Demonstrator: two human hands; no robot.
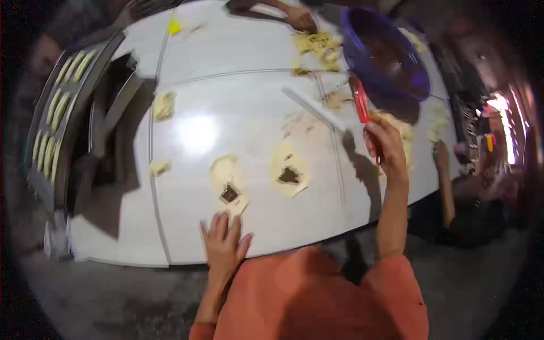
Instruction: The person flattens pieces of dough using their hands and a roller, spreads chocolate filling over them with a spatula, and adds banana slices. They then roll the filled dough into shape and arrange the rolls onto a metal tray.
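My right hand (386,140) is closed round a red spatula (359,101), raised over the table near the purple basin; dark stuff seems to coat its upper end. With fingers spread, my left hand (224,241) lies at the near end of a flattened dough piece (226,169), its fingertips at or touching the dough's edge. A dark brown lump of filling (229,193) sits on that dough. To its right lies a second flat dough piece (300,153) with a dark filling patch (289,175) in its middle.
The purple basin (419,76) holds brown filling. Dough strips (317,42) lie beside it, near another person's hand (301,20). Another hand (440,154) works at right. Small dough pieces (164,106) rest left of centre. Trays (71,88) of shaped dough stand far left.
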